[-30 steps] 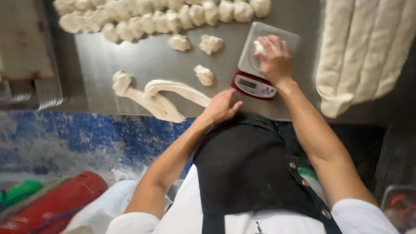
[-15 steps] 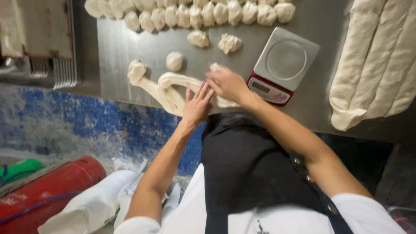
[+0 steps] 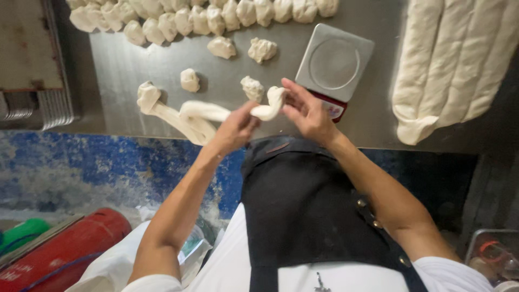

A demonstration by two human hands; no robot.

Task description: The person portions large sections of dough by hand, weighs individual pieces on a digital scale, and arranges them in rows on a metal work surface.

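I am pulling a bit off the dough rope [image 3: 189, 114]. My left hand [image 3: 235, 130] pinches the rope near its end, fingers closed tight on it. My right hand [image 3: 308, 111] holds the end lump [image 3: 272, 104], fingers curled round it, and lifts it a little above the table [image 3: 119, 65]. The rest of the rope lies on the table to my left, bent in a loop, with a knob at its far end.

So I think this is the tear-off step. The lump is not free yet; a thin neck joins it to the rope between my hands.

The next move calls for a quick twist or tug, with my left hand holding the rope down so it does not drag along. The piece should come out about as big as the other small balls.

The scale [image 3: 334, 64] sits just beside my right hand, and its plate is bare. Three loose balls lie near it. A long row of balls [image 3: 205, 16] lines the back edge. Big dough logs [image 3: 454, 65] lie at the far right.
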